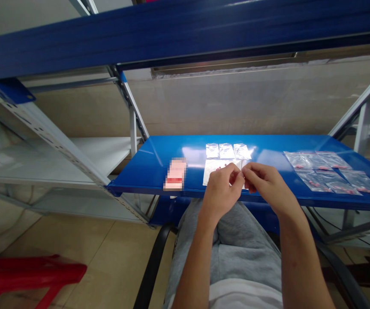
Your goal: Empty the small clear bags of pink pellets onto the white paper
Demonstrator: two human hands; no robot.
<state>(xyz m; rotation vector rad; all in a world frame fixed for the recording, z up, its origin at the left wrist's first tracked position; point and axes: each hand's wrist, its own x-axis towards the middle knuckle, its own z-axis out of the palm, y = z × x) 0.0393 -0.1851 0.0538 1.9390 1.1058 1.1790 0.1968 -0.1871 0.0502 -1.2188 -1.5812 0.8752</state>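
Note:
My left hand (221, 189) and my right hand (265, 182) meet over the front edge of the blue shelf (152, 165), fingers pinched together on a small clear plastic bag (241, 175). Under them lies a white sheet (211, 169) with small pink pieces on it. Three small clear bags (226, 151) lie in a row just behind the sheet. Several clear bags with pink pieces inside (329, 171) lie spread out on the right of the shelf.
A blurred pink and white card (175, 174) lies left of the sheet. A blue beam (172, 34) runs overhead. White shelves (59, 156) stand to the left. A red stool (27, 274) sits on the floor at lower left. My grey-trousered legs rest on a black chair.

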